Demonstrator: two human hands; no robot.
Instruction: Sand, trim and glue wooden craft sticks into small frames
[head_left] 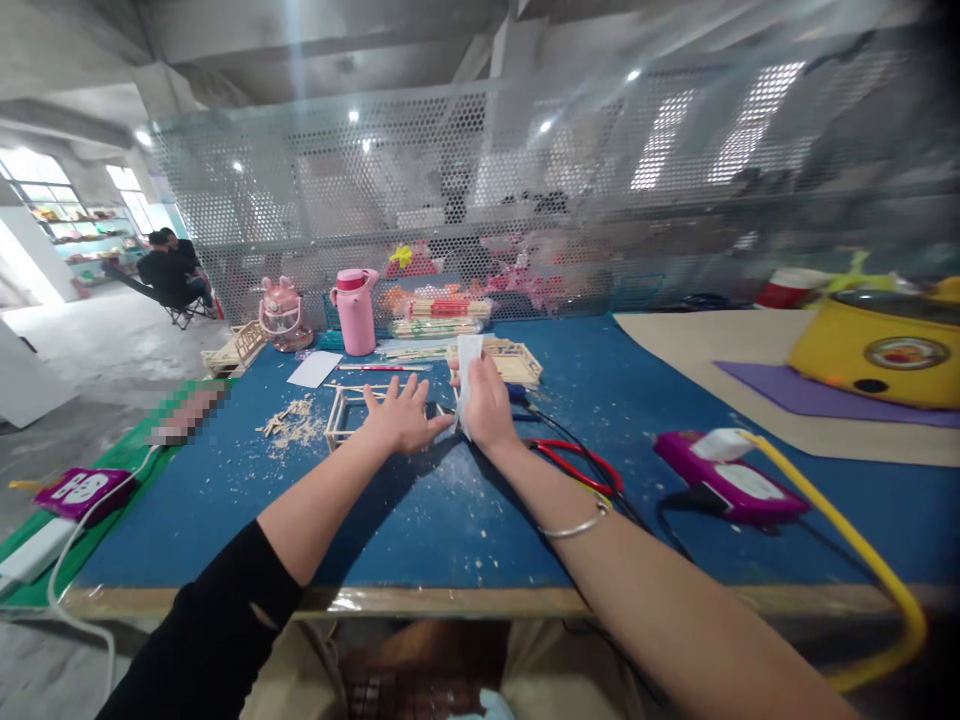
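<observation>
My left hand (401, 415) is spread flat, palm down, above or against a small frame of wooden sticks (337, 420); I cannot tell whether it touches the frame. The fingers of my right hand (486, 405) are closed round a folded white strip (469, 360), which looks like tissue or paper and stands up on edge. My left thumb reaches close to the lower end of that strip. Just behind my right hand lies a shallow wooden-stick tray (517, 362), partly covered by the hand. Broken stick bits (296, 425) are heaped left of the frame.
A pink flask (355, 315) and a pink bottle (281, 318) stand at the back, beside bagged sticks (439, 312). Red-handled pliers (577, 465) and cables lie right of my right hand. Farther right are a purple socket block (731, 480) and a yellow pot (877, 350).
</observation>
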